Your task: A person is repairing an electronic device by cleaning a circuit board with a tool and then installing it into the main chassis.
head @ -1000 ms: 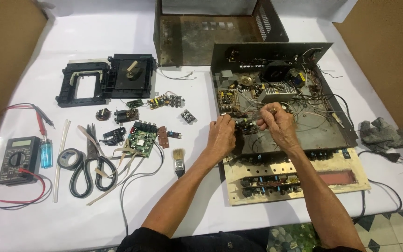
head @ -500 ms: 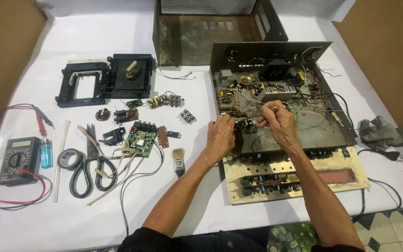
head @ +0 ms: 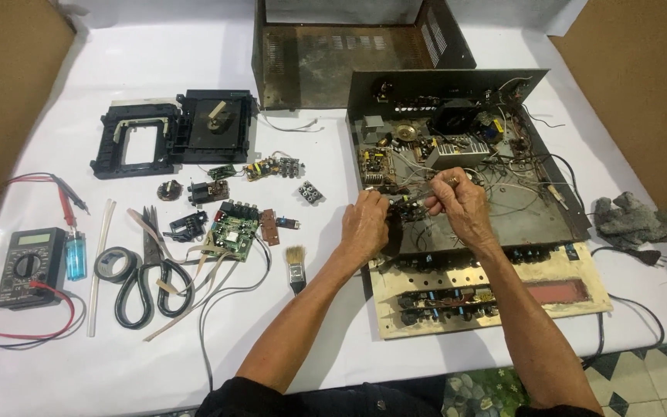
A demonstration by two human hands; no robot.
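A small dark component [head: 404,207] is pinched between the left hand [head: 366,222] and right hand [head: 457,202] inside the open metal chassis [head: 503,224]; surrounding wires should be kept slack.

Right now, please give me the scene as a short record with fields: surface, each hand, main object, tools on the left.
surface: white table cover
left hand: inside the open metal chassis, fingers on a small dark part amid the wires
right hand: in the same chassis, fingers pinching at wires; a ring shows on one finger
main object: chassis with its front panel laid flat toward the person
tools on the left: multimeter, blue lighter, scissors, tape roll, small brush
loose parts: green circuit board, black plastic frame
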